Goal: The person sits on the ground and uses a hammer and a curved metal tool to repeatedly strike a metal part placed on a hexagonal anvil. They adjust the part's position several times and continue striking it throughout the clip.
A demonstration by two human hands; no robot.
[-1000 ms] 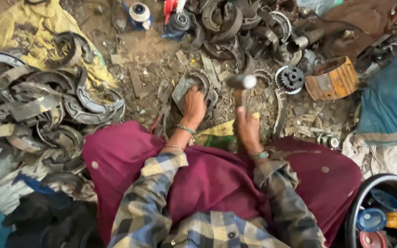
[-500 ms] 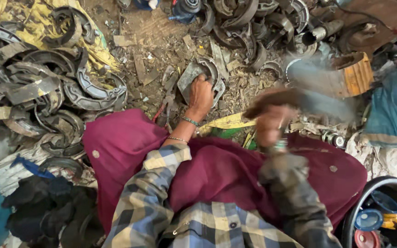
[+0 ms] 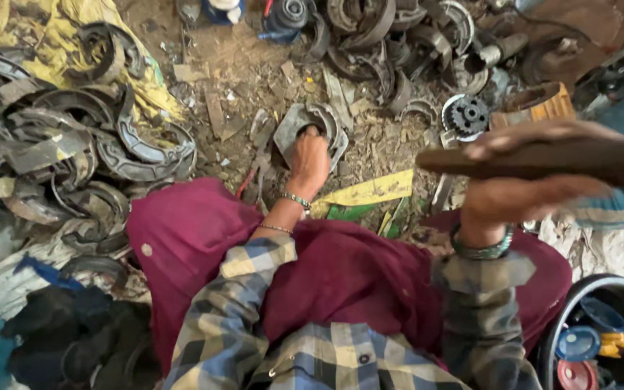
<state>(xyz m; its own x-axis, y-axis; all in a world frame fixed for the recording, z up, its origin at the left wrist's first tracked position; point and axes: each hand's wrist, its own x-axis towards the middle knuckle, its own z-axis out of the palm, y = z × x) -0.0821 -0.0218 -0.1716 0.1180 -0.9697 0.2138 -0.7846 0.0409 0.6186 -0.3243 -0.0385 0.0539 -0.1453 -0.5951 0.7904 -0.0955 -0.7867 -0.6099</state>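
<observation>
Head view: the left hand [image 3: 310, 160] is pressed down on a curved grey metal brake shoe [image 3: 310, 124] that lies on the dirt floor [image 3: 254, 72], fingers closed over its upper edge so that the part is pinned in place. The right hand [image 3: 521, 198] is clamped around a dark wooden handle [image 3: 543, 155], which is held raised and roughly level, well above the pinned part; its far end runs out of frame, so the tool head cannot be seen. Compared with a second earlier, when the tool was down at the workpiece, the handle is now lifted high and to the right, while the left hand is kept on the same part. This is judged to be the top of a striking stroke, with the workpiece steadied for a blow. A heap of similar worn brake shoes [image 3: 66, 159] is stacked to the left, more scrap parts [image 3: 391, 36] are spread beyond, and a small toothed gear [image 3: 466, 114] is seen near the raised handle.
</observation>
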